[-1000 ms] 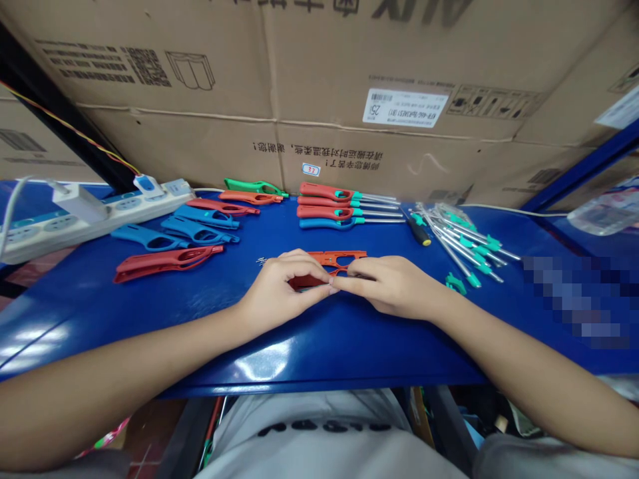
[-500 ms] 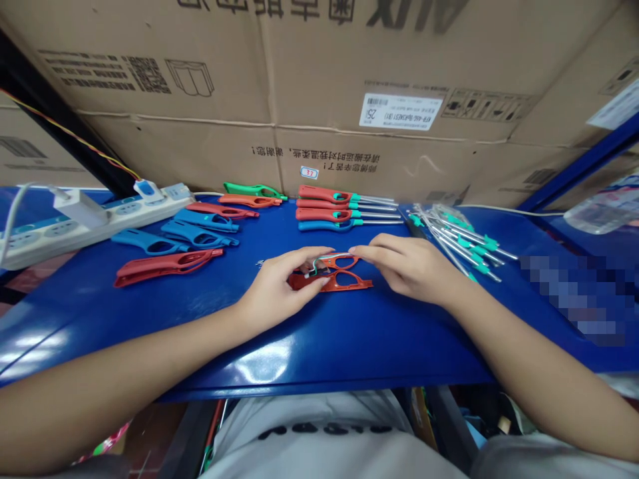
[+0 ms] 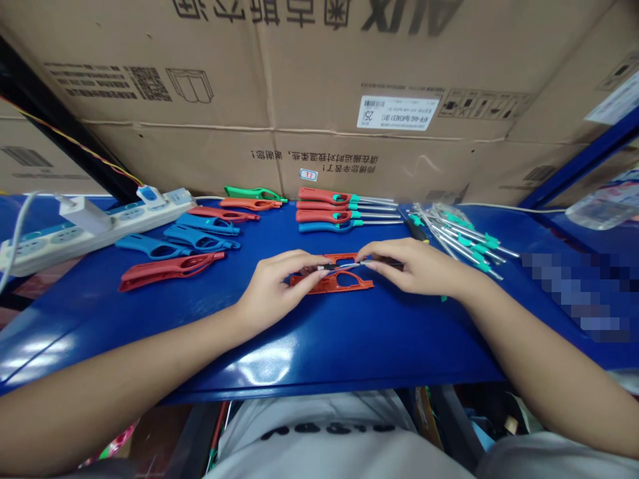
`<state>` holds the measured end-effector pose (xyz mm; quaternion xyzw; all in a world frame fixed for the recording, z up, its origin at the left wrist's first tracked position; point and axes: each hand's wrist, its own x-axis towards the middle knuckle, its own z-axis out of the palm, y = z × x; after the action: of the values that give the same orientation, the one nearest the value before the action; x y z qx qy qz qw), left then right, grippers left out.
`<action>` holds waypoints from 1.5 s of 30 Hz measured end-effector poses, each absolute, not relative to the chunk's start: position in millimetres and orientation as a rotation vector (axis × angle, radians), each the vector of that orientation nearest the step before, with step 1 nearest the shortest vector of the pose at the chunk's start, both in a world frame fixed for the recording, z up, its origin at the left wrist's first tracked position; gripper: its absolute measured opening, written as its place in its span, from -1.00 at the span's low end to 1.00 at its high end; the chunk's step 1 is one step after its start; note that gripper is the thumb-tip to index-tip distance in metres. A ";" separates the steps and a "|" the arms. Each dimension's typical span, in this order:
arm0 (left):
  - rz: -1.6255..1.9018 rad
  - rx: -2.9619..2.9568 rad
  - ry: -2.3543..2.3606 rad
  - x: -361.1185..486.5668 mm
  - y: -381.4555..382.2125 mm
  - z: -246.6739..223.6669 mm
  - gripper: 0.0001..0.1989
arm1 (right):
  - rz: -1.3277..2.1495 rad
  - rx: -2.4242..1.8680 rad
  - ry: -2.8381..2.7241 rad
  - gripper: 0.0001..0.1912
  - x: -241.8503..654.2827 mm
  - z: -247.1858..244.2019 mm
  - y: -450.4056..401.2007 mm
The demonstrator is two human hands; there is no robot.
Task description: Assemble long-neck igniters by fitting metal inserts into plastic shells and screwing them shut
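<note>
Two orange lighter shell halves lie on the blue table, the nearer half [image 3: 344, 283] with its trigger loop to the right and the farther half [image 3: 342, 257] just behind it. Above them, my left hand [image 3: 274, 283] pinches a small black-and-white part [image 3: 328, 267] between thumb and fingertips. A thin pale wire [image 3: 347, 266] runs from this part toward my right hand [image 3: 412, 265], whose thumb and forefinger are closed on its other end. My left fingers cover part of both shells. The exact kind of the small part is too small to tell.
Handle shells [image 3: 172, 269] in red, blue, orange and green lie at left, beside a white power strip [image 3: 124, 216]. Lighters with metal rods [image 3: 329, 215] are lined up at the back. Rods with green fittings [image 3: 462, 239] are piled at right. A large cardboard box [image 3: 224, 140] stands behind.
The small part and wire have come up off the shells between my hands. My left fingers have closed in to a pinch; my right thumb and forefinger now grip the wire's end.
</note>
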<state>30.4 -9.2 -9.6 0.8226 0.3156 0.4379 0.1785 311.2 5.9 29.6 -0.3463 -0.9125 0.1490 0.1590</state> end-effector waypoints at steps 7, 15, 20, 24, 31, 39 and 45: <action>1.119 2.338 0.935 30.4 -5.0 -11.3 -0.85 | 1.147 -0.902 -2.625 -0.73 313.7 39.3 3.5; 0.967 2.413 0.915 28.8 -1.8 -15.1 -0.84 | 1.352 -1.035 -2.495 -0.70 323.4 41.5 8.3; 0.968 2.418 0.896 28.5 -1.4 -16.6 -0.83 | 1.414 -1.087 -2.474 -0.63 324.6 40.2 12.2; 0.988 2.435 0.845 27.8 -0.3 -17.8 -0.84 | 1.426 -1.114 -2.444 -0.60 323.9 38.5 13.7; 1.001 2.498 0.820 27.9 -0.3 -16.9 -0.85 | 1.365 -1.223 -2.430 -0.64 322.6 37.5 13.0; 0.931 2.540 0.833 27.2 0.5 -17.9 -0.86 | 1.182 -1.208 -2.469 -0.67 320.5 37.6 12.5; 0.914 2.575 0.795 26.6 2.1 -19.2 -0.86 | 1.082 -1.190 -2.551 -0.73 320.8 35.6 14.1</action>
<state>26.6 2.1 -19.2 0.8950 0.2762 0.3178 0.1475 320.8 14.1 35.6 -0.3938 -0.8442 0.3581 0.0630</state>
